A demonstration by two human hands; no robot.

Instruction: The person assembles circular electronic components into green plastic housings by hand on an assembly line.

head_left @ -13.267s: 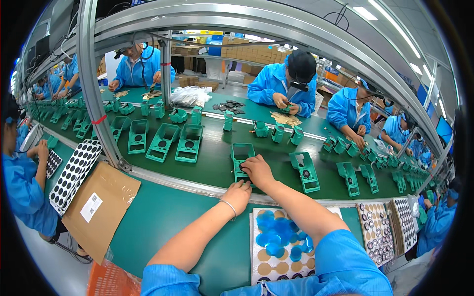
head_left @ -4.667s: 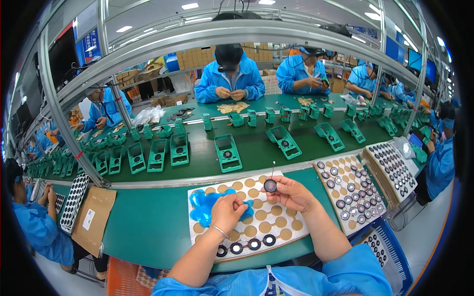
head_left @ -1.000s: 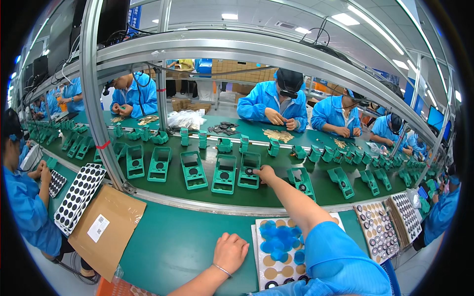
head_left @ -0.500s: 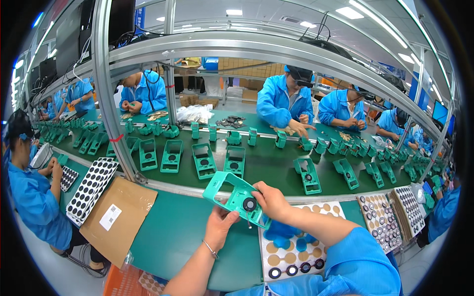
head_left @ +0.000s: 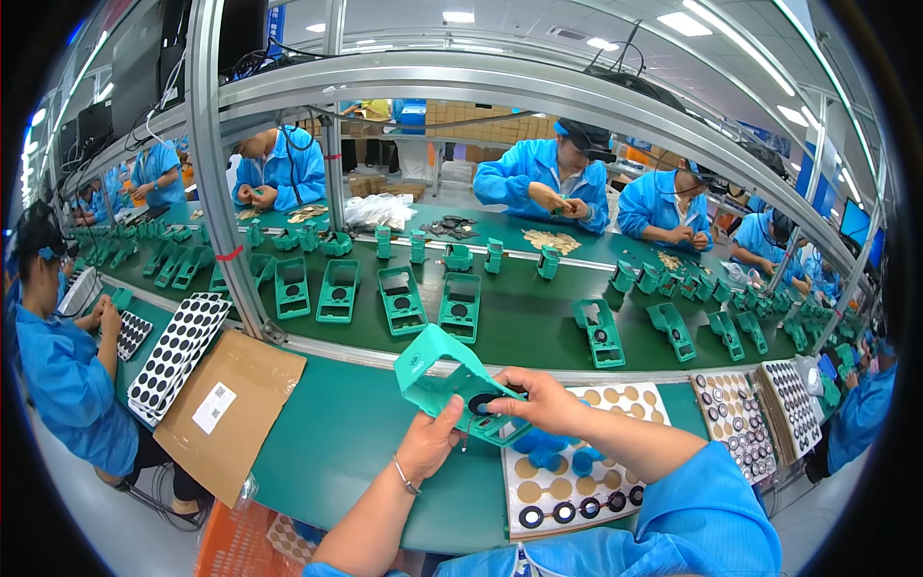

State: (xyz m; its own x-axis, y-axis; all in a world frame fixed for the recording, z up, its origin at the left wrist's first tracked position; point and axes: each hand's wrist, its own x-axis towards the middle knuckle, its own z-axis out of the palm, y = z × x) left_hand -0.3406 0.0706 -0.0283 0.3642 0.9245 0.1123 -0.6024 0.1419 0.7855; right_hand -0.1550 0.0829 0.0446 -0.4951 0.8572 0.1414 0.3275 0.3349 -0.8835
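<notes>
A green plastic housing (head_left: 430, 362) with a large window opening is held up above the near bench, tilted. My left hand (head_left: 429, 444) grips its lower left side, thumb over the edge. My right hand (head_left: 540, 400) is closed on its right edge, and the fingers reach inside onto a round black speaker (head_left: 483, 402) seated in the housing. Part of the speaker is covered by those fingers. Right of the housing lies a white sheet (head_left: 567, 495) with tan round discs, several black rings along its near edge and blue round pieces by my right wrist.
Green housings (head_left: 401, 300) stand along the dark green conveyor (head_left: 538, 332) ahead. A metal frame post (head_left: 213, 183) rises at left, beside a cardboard sheet (head_left: 231, 413) and white sheets of black discs (head_left: 180, 358). An orange crate (head_left: 236, 539) sits below. Co-workers sit opposite and on both sides.
The housing has been turned, so its outer side wall shows more. My right fingers have moved inward onto the speaker. Across the conveyor, a co-worker's reaching arm has drawn back.
</notes>
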